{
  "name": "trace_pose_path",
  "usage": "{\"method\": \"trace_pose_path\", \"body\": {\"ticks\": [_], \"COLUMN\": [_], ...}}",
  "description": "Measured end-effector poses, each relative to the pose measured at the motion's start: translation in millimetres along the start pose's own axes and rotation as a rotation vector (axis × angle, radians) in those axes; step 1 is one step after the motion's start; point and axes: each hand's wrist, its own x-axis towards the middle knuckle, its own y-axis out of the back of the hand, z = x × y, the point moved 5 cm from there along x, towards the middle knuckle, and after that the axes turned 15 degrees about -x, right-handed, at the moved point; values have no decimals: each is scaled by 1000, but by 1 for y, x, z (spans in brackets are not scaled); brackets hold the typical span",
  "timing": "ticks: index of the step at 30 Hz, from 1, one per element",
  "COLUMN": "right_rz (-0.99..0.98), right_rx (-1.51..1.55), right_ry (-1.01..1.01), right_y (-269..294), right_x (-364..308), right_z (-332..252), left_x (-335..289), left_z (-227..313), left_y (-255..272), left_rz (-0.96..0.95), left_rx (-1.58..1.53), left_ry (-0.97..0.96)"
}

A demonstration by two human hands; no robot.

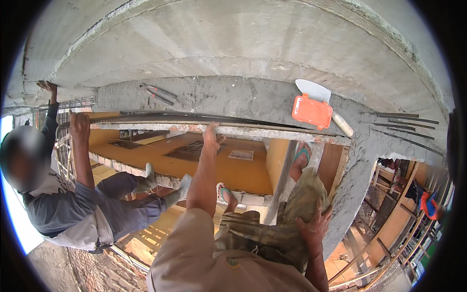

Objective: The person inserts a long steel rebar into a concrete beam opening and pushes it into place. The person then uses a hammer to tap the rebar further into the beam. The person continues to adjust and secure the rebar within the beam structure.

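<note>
Beige shirt [209,267], left fingers [211,127]; ledge [272,131] — touching, beneath

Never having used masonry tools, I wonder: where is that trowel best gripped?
Probably by the trowel's pale handle, right hand coming from the picture's lower right: it sticks out toward that side, while the orange case covers the middle and the blade points away.

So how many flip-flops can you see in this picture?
2: the right flip-flop shows just above the camouflage trousers; the left flip-flop shows lower in the picture than the left hand. Others may be hidden.
</note>
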Motion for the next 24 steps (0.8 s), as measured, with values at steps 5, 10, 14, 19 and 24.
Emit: {"method": "trace_pose_path", "body": {"ticks": [5,10,14,19,24], "right_rz": [71,36,20,7,-8], "right_rx": [-22,-23,-33,-27,-9], "right_ry": [61,53,51,43,28], "right_y": [0,-5,-8,-10,-4], "right_x": [-4,-3,-7,-9,-11], "right_z": [1,2,8,10,6], "left_x": [-5,-6,12,-2,16], "left_z": [-15,-28,-13,-1,-8], "left_y": [20,36,18,-5,2], "left_rz": [11,25,-16,50,-21], "left_rx": [-42,-56,-39,-24,-64], "left_ry": [19,-7,32,8,32]}}
